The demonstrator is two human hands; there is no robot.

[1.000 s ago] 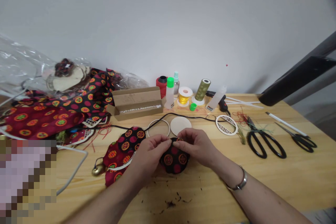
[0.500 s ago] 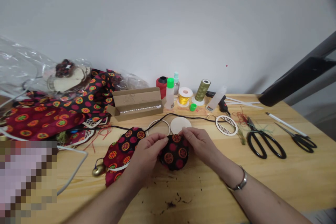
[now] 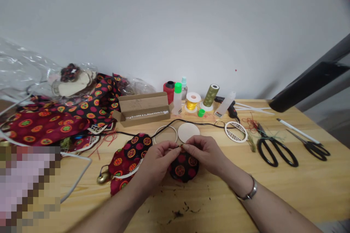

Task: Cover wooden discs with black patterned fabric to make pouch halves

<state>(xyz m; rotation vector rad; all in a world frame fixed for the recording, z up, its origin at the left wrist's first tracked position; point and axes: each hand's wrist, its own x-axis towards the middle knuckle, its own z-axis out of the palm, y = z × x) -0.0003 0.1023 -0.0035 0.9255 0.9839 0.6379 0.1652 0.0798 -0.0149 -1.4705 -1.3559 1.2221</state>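
Observation:
Between my two hands is a round piece covered in black patterned fabric (image 3: 182, 169), with red and orange circles on it. My left hand (image 3: 161, 156) pinches its upper edge from the left. On the same edge, my right hand (image 3: 202, 153) pinches with thumb and fingers, the tips of both hands almost meeting. Just beyond the fingers lie a plain pale disc (image 3: 188, 132) and a thin pale ring (image 3: 165, 134). Beside my left wrist are more patterned fabric pieces (image 3: 128, 156) with a white curved strip, and a brass bell (image 3: 103, 177).
Behind stand an open cardboard box (image 3: 144, 111), a glue bottle (image 3: 177, 100), a yellow thread spool (image 3: 193, 102) and a green thread cone (image 3: 211, 96). Large scissors (image 3: 276, 151) and small scissors (image 3: 314, 147) lie right. A black cord (image 3: 191, 121) crosses the table. Fabric (image 3: 49, 125) piles up left.
My fingertips have come closer together along the upper edge of the fabric-covered piece. The piece has shifted slightly down and to the right.

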